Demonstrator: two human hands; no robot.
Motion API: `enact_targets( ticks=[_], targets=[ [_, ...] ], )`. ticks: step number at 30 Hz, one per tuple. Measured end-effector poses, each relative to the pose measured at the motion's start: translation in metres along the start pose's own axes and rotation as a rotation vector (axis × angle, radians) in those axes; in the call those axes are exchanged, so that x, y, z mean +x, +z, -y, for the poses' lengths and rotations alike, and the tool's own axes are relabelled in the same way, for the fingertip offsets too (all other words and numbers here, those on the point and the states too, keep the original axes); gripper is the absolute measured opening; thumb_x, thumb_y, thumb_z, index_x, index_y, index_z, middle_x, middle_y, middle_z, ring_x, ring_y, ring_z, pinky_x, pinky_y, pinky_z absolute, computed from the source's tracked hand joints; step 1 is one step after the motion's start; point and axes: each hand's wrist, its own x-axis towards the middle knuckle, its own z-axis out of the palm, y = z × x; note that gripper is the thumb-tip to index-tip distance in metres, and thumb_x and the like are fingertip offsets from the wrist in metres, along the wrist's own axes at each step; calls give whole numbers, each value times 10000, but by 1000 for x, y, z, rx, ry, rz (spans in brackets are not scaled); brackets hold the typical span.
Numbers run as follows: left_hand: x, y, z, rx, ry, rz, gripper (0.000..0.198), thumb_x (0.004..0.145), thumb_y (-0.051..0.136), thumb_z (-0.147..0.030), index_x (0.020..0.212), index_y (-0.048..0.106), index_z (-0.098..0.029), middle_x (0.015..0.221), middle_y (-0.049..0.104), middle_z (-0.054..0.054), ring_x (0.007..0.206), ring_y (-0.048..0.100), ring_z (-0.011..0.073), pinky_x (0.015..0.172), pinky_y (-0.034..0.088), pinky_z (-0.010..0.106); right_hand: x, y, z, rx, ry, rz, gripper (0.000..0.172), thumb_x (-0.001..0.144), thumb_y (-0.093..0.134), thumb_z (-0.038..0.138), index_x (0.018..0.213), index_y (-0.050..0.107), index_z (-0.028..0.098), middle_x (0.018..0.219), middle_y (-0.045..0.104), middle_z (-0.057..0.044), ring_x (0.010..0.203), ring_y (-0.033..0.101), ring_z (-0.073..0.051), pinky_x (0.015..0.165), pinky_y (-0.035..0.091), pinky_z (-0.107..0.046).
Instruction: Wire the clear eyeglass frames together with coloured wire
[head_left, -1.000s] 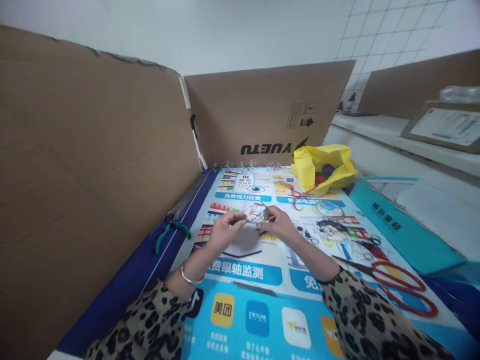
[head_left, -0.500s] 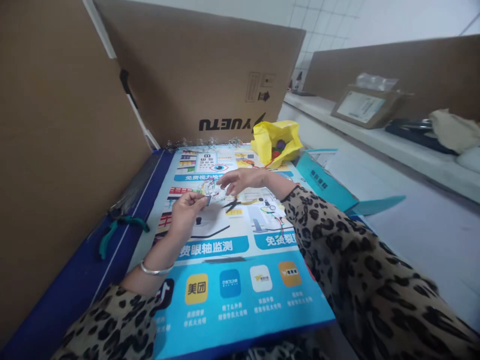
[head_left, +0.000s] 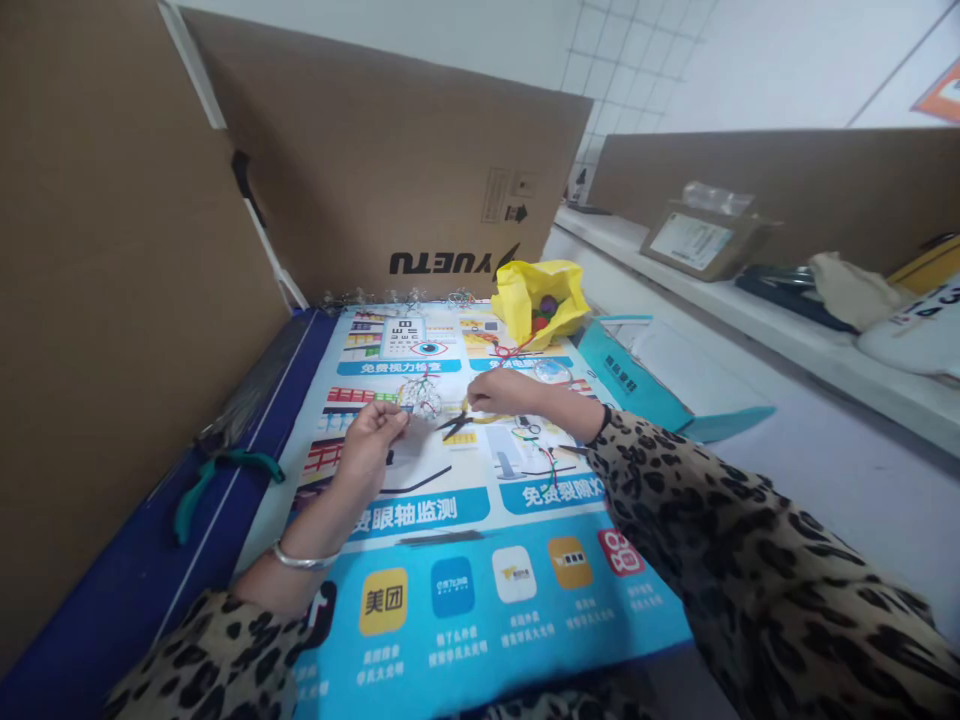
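Note:
My left hand is closed in a pinch at the near edge of a tangled wire piece with small red and green bits. The wire is so fine that the exact grip is blurred. My right hand is closed just to the right, its fingertips bent down over a pair of yellow-handled pliers. Whatever those fingertips pinch is hidden. The pliers lie on the printed sheet, dark jaws pointing left. Right of them rests a green and red wire strand.
A yellow bag with coloured balls stands at the back, a red cord beside it. Teal pliers and a bundle of thin wires lie left. An open teal box sits right. Cardboard panels enclose the back and left.
My right hand has drawn away from my left to the right, and its loosely spread fingers have closed. My left hand keeps its pinch. The whole view has shifted slightly.

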Motion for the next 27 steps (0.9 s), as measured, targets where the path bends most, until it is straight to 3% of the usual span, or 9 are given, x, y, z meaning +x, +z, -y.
enact_targets(
  ticks=[7,13,19,24,27],
  targets=[
    [-4,4,2,-15,28,55,241,635,680,-251,785,504,-181,647,548,-44,598,508,80,613,372,199,-45,0,-16,-48,50,123,182,733,499,186,651,658,159,657,660,-54,581,550,-151,512,292,-230],
    [-9,6,-1,4,83,90,204,667,663,-230,780,504,-171,664,548,-33,630,508,82,618,373,193,-73,28,-29,-89,195,150,137,693,555,289,690,639,179,698,659,-68,620,565,-186,500,256,-239],
    [-13,9,2,91,52,71,229,658,670,-241,771,483,-172,607,557,-46,591,508,82,598,368,189,-80,51,-28,108,278,-13,118,659,501,137,619,611,151,672,646,-95,659,563,-197,542,277,-257],
    [-9,7,6,134,46,70,249,662,681,-278,791,495,-175,616,579,-45,570,508,75,573,366,180,-81,46,-34,331,312,-49,80,596,531,127,613,599,165,628,637,-25,624,555,-152,546,341,-226],
    [-9,8,6,144,40,59,273,647,696,-299,790,498,-175,626,588,-37,562,517,82,547,360,181,-83,43,-38,481,339,-103,72,635,535,184,676,590,161,634,635,-9,582,556,-126,520,384,-208]
  ],
)
